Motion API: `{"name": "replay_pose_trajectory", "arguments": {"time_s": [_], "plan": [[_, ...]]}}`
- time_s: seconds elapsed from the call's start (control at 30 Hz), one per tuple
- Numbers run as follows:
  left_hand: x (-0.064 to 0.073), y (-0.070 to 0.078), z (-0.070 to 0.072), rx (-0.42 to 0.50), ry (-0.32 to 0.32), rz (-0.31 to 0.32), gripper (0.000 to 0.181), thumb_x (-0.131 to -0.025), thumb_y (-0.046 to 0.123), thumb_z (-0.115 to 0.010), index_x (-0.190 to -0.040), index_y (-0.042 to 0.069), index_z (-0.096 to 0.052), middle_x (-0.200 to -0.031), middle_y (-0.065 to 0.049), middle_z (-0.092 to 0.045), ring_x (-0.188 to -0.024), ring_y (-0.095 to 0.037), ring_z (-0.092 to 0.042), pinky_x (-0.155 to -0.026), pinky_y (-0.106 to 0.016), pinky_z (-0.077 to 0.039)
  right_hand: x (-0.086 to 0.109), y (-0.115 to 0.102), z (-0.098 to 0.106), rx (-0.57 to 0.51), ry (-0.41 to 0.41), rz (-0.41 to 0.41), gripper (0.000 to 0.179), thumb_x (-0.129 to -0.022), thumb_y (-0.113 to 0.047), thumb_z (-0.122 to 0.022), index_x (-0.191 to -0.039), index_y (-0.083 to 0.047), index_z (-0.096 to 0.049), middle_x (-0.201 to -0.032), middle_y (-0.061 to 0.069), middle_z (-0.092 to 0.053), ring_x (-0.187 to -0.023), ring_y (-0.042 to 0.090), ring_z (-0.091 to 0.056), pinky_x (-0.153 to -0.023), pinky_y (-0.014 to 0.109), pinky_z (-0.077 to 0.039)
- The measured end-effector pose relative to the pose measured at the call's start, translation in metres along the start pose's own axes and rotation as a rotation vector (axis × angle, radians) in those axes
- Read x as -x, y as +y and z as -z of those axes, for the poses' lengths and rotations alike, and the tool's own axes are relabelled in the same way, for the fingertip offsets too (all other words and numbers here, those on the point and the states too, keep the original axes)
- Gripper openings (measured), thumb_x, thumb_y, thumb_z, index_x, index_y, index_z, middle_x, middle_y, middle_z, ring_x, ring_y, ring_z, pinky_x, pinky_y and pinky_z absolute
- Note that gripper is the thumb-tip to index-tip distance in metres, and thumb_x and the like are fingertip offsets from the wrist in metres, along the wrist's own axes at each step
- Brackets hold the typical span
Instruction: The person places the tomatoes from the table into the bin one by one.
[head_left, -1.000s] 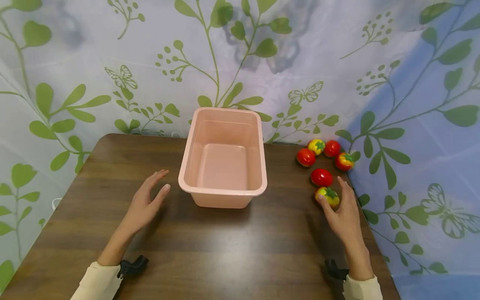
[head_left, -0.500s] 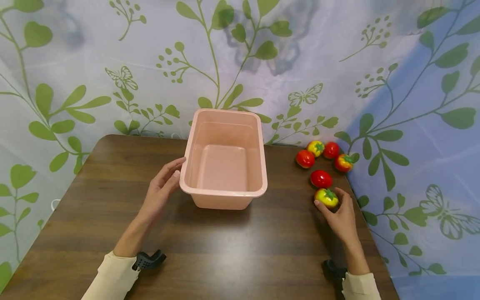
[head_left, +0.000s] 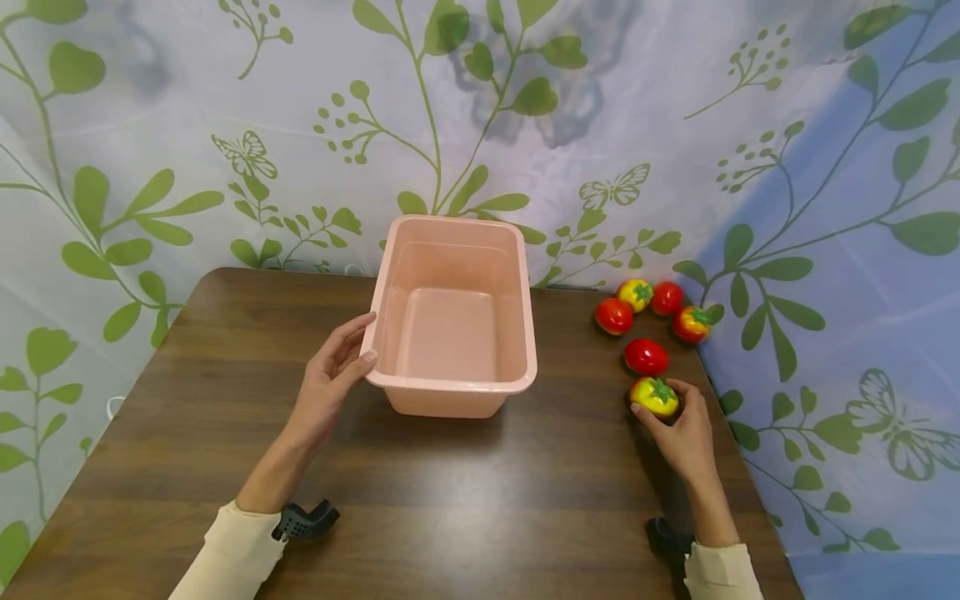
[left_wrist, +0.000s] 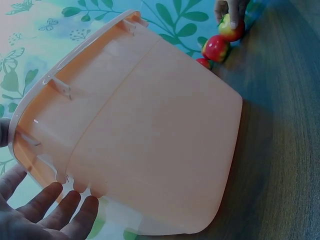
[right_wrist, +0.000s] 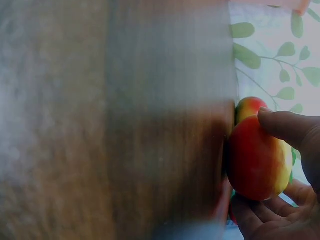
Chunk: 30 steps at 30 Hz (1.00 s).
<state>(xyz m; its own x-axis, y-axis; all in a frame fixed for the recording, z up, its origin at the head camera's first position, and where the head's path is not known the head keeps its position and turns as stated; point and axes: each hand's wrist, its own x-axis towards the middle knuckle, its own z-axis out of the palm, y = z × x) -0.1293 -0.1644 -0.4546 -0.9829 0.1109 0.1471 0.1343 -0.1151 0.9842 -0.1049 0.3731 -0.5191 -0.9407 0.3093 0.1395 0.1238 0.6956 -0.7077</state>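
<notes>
My left hand (head_left: 324, 392) grips the left rim of a pink plastic basin (head_left: 448, 400), thumb over the rim and fingers at its outer wall. In the left wrist view, the fingertips (left_wrist: 90, 205) lie close to the basin's outer side. At the right, my right hand (head_left: 684, 429) holds a glossy yellow-and-red tomato (head_left: 654, 397) with a green leafy top. Its thumb (right_wrist: 280, 122) presses one side while the fingers curl around the other. Just beyond that tomato lies a plain red one (head_left: 646, 357).
Behind these lie more tomatoes: a red one (head_left: 614, 317), a yellow one (head_left: 634, 295), another red one (head_left: 667, 297) and a red-yellow one (head_left: 692, 324). The brown wooden table (head_left: 465, 517) meets a leaf-patterned cloth (head_left: 300, 83) at the back and right.
My left hand has moved right and up to the basin's rim and taken hold of it. My right hand has closed around the yellow-and-red tomato, which stays about where it was.
</notes>
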Motion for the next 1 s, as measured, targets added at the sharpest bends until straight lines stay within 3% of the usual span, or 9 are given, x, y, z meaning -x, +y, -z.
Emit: {"name": "replay_pose_trajectory", "arguments": {"time_s": [0.33, 0.43, 0.53, 0.67, 0.8, 1.0], "plan": [[0.0, -0.002, 0.001, 0.008, -0.004, 0.014, 0.056, -0.11, 0.011, -0.06, -0.163, 0.016, -0.046, -0.162, -0.018, -0.05, -0.144, -0.017, -0.058, -0.107, -0.02, -0.055, 0.001, -0.006, 0.003, -0.023, 0.036, -0.017, 0.078, -0.089, -0.029, -0.088, -0.149, 0.0, -0.049, -0.147, 0.03, -0.054, -0.139, 0.046, -0.05, -0.115, 0.064, -0.038], [0.0, -0.002, 0.001, 0.014, -0.006, 0.015, 0.056, -0.11, 0.011, -0.06, -0.163, 0.016, -0.045, -0.162, -0.019, -0.05, -0.145, -0.019, -0.058, -0.107, -0.02, -0.055, 0.002, -0.017, 0.005, -0.036, 0.048, -0.016, 0.078, -0.089, -0.032, -0.089, -0.15, -0.003, -0.049, -0.148, 0.026, -0.055, -0.141, 0.043, -0.052, -0.115, 0.059, -0.041], [0.0, -0.002, 0.002, 0.017, -0.005, 0.015, 0.055, -0.11, 0.011, -0.06, -0.163, 0.016, -0.046, -0.163, -0.019, -0.05, -0.146, -0.018, -0.058, -0.107, -0.02, -0.055, 0.002, -0.033, 0.007, -0.038, 0.05, 0.009, 0.077, -0.089, -0.033, -0.09, -0.15, -0.006, -0.051, -0.146, 0.02, -0.058, -0.138, 0.038, -0.057, -0.11, 0.035, -0.047], [0.0, -0.001, 0.002, 0.021, -0.011, 0.015, 0.055, -0.11, 0.011, -0.06, -0.163, 0.016, -0.045, -0.163, -0.019, -0.049, -0.146, -0.021, -0.058, -0.107, -0.021, -0.055, 0.002, -0.062, 0.007, -0.047, 0.052, 0.069, 0.071, -0.088, -0.032, -0.091, -0.146, -0.009, -0.057, -0.139, 0.014, -0.064, -0.126, 0.028, -0.064, -0.092, 0.008, -0.043], [0.001, 0.0, 0.002, 0.023, -0.019, 0.02, 0.056, -0.11, 0.012, -0.06, -0.164, 0.017, -0.045, -0.163, -0.019, -0.049, -0.147, -0.028, -0.057, -0.108, -0.022, -0.055, 0.001, -0.095, 0.005, -0.066, 0.04, 0.141, 0.065, -0.088, -0.032, -0.091, -0.142, -0.013, -0.061, -0.134, 0.009, -0.068, -0.114, 0.016, -0.063, -0.089, 0.006, -0.046], [0.002, 0.0, 0.001, 0.023, -0.02, 0.025, 0.056, -0.11, 0.013, -0.06, -0.164, 0.018, -0.045, -0.163, -0.022, -0.048, -0.146, -0.027, -0.058, -0.108, -0.024, -0.056, 0.002, -0.146, -0.004, -0.159, 0.009, 0.292, 0.061, -0.088, -0.027, -0.091, -0.141, -0.017, -0.063, -0.132, 0.004, -0.07, -0.108, 0.006, -0.064, -0.09, 0.006, -0.049]]}}
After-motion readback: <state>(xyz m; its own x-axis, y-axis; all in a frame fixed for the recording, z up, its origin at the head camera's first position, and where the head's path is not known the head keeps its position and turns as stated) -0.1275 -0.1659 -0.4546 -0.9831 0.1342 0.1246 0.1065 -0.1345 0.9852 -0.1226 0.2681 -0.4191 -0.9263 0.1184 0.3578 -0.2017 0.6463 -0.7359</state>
